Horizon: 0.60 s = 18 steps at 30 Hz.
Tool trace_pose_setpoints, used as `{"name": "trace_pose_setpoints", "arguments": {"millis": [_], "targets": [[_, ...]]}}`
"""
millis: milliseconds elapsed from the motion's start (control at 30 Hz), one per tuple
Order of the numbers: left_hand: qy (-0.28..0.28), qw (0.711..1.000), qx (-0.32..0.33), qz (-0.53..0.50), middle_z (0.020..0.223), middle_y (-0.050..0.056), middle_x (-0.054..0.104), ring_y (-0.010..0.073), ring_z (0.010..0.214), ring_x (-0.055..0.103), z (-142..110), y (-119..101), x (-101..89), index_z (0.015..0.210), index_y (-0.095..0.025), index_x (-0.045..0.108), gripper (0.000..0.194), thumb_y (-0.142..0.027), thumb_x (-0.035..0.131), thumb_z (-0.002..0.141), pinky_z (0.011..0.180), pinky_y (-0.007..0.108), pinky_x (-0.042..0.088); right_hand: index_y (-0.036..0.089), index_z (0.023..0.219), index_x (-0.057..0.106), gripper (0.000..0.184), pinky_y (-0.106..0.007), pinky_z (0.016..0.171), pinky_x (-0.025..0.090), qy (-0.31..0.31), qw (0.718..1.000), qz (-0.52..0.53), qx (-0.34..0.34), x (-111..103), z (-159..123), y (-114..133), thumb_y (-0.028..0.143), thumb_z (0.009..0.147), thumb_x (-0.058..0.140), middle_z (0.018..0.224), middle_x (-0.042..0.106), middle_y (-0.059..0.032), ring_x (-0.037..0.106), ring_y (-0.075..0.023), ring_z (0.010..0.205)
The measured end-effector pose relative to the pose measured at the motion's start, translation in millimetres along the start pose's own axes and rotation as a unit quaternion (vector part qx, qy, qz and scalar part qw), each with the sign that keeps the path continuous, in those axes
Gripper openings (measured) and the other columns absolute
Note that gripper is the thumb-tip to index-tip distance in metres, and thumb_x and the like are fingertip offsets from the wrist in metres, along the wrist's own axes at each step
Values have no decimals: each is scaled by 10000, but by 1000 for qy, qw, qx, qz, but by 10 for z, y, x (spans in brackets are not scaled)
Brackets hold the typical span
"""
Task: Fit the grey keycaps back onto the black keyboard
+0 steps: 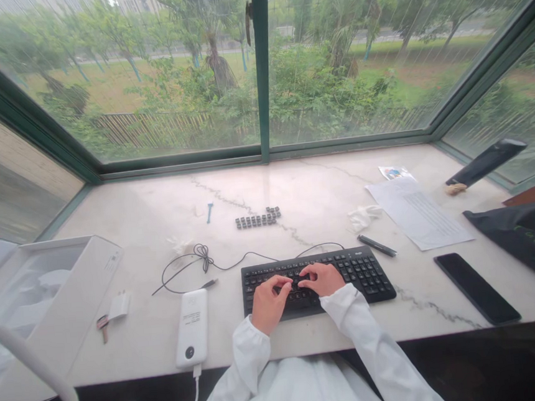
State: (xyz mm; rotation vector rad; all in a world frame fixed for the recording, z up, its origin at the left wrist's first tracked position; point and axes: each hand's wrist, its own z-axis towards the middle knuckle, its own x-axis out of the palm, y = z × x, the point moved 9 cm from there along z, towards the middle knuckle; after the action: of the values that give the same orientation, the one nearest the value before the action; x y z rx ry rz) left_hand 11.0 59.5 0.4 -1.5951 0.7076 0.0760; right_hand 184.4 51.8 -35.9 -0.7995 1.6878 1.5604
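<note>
A black keyboard [368, 276] lies before me on the marble-patterned sill, its cable running off the back edge to the left. Over its middle keys, my left hand [271, 300] has thumb and index finger pinched together; whatever is between them is too small to make out. Close beside it, my right hand [324, 280] is also closed, fingertips curled down at the keys, and its grip is hidden. Beyond the keyboard, several loose black keycaps [256, 220] stand in short rows. A small blue tool [209, 213] lies to their left.
On the left are a white power bank [192, 329], a white charger plug [119, 306], a key [102, 327] and an open white box [83, 291]. A black pen-like object [377, 245], paper sheet [418, 212], phone [477, 288] and black bag [528, 234] lie right.
</note>
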Motion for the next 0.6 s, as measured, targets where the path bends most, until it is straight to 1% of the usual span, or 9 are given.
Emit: {"name": "trace_pose_setpoints", "arguments": {"millis": [67, 167, 233, 300, 367, 467, 533, 600], "targets": [[2, 1000, 6, 5, 822, -16, 686, 71, 478, 448, -3, -6, 9, 885, -226, 693, 276, -377, 469, 828, 507, 196, 377, 276, 786, 716, 138, -231, 619, 407, 15, 1000, 10, -9, 4, 1, 5, 345, 666, 724, 638, 636, 37, 566, -105, 591], [-3, 999, 23, 36, 822, -19, 685, 75, 497, 479, -13, -30, 22, 894, -237, 687, 261, -363, 464, 843, 526, 197, 392, 279, 820, 722, 107, -246, 674, 401, 19, 999, -3, -43, -25, -14, 61, 271, 717, 695, 720, 677, 26, 602, -111, 649], [-19, 995, 48, 80, 854, -15, 680, 87, 577, 537, -23, -82, 26, 911, -249, 682, 251, -333, 450, 861, 564, 194, 409, 283, 832, 722, 104, -265, 705, 383, 13, 997, -31, -63, -43, -30, 93, 251, 745, 675, 762, 689, 17, 619, -123, 693], [-28, 985, 83, 146, 898, -1, 667, 104, 692, 587, -34, -161, 61, 968, -269, 672, 271, -306, 417, 886, 602, 191, 418, 289, 844, 720, 103, -276, 715, 362, 9, 996, -52, -76, -40, -46, 106, 262, 767, 658, 794, 693, 11, 628, -136, 735], [-13, 967, 112, 229, 917, 11, 645, 109, 714, 602, -37, -229, 149, 1075, -300, 636, 308, -295, 378, 909, 593, 191, 417, 296, 860, 719, 109, -279, 705, 345, 7, 995, -65, -81, -21, -64, 106, 287, 788, 638, 798, 692, 7, 627, -141, 748], [27, 928, 134, 347, 935, 15, 601, 97, 611, 586, -30, -261, 307, 1212, -345, 537, 352, -278, 362, 914, 527, 198, 409, 303, 866, 720, 126, -281, 692, 328, -2, 994, -76, -76, 2, -88, 96, 294, 811, 607, 770, 683, 8, 617, -140, 737], [42, 905, 139, 400, 960, 24, 568, 95, 595, 579, -26, -250, 378, 1245, -353, 498, 377, -251, 374, 904, 514, 200, 417, 303, 857, 722, 129, -279, 692, 326, -14, 995, -70, -63, -7, -102, 87, 279, 808, 605, 760, 679, 11, 612, -134, 728], [48, 889, 138, 434, 964, 36, 542, 98, 608, 583, -31, -223, 426, 1266, -342, 472, 403, -220, 379, 894, 512, 199, 427, 294, 838, 724, 113, -274, 702, 334, -32, 997, -54, -46, -35, -113, 74, 278, 790, 623, 759, 679, 11, 607, -129, 715]]}}
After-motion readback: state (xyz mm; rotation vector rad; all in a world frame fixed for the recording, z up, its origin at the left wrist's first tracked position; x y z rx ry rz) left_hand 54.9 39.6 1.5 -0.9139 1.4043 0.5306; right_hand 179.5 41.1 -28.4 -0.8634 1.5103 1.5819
